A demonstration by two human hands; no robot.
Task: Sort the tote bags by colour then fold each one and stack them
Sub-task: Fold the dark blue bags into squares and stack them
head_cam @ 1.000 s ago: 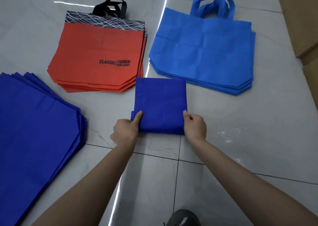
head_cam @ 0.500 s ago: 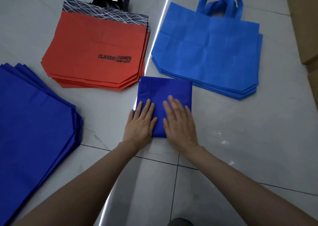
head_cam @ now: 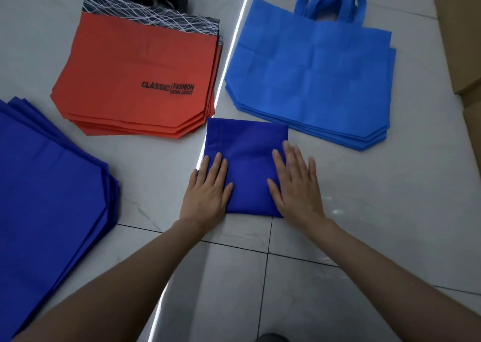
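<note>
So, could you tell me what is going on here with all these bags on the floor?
A person is folding tote bags on the tiled floor. The left hand and right hand lie flat on a folded dark blue bag, pressing it down. Around it lie three unfolded piles, sorted by colour: the dark blue pile on the left, the orange pile and the light blue pile beyond.

royal-blue folded bag (head_cam: 247,154), orange stack (head_cam: 140,81).
</note>
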